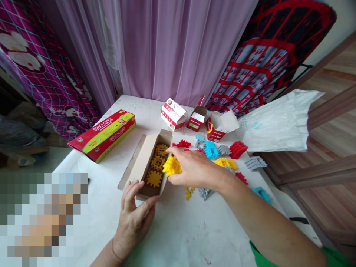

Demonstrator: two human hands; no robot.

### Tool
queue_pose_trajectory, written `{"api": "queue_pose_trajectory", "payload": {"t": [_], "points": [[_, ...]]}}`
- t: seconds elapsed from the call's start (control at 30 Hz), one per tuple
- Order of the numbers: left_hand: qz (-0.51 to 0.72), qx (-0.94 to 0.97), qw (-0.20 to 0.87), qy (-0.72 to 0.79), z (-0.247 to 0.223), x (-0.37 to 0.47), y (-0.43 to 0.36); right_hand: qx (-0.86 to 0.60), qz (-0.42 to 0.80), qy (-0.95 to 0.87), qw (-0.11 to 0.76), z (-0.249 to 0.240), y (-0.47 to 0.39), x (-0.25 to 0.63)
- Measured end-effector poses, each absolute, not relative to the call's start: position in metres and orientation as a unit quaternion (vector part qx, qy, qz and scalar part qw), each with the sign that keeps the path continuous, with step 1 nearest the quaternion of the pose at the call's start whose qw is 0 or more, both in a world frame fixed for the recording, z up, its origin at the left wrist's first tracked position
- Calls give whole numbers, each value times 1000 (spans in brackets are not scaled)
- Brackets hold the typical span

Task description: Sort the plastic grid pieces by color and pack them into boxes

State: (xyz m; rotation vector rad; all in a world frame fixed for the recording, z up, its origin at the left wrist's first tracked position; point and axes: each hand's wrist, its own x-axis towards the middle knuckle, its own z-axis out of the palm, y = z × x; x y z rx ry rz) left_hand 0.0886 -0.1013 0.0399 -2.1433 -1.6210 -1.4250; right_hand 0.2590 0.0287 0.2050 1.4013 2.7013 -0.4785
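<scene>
A long open cardboard box (135, 163) lies in front of me with its lid flap folded out to the left. Inside it are several yellow plastic building pieces (154, 178) with toothed edges. My left hand (137, 207) grips the near end of this box between thumb and fingers. Just over the box's right wall, my right hand (191, 167) pinches a stack of yellow building pieces (171, 166). To the right, partly hidden by my right hand and forearm, lie red, grey, blue (211, 150) and yellow pieces (226, 163).
A closed red and yellow box (107, 133) lies at the left. Along the back stand a white-and-red carton (172, 114) and two open red cartons (197, 118). A white bag (278, 122) hangs over the table's right edge. Purple curtains (172, 48) hang behind the table.
</scene>
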Motion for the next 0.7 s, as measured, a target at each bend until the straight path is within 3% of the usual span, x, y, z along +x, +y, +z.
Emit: {"api": "queue_pose_trajectory", "payload": {"t": [0.4,0.7], "points": [[-477,-699,57,-529,38,90,-103,338,-164,919,118,171,20,209],[-468,-704,53,-532,33,89,-103,373,-240,895,34,179,40,233]]}}
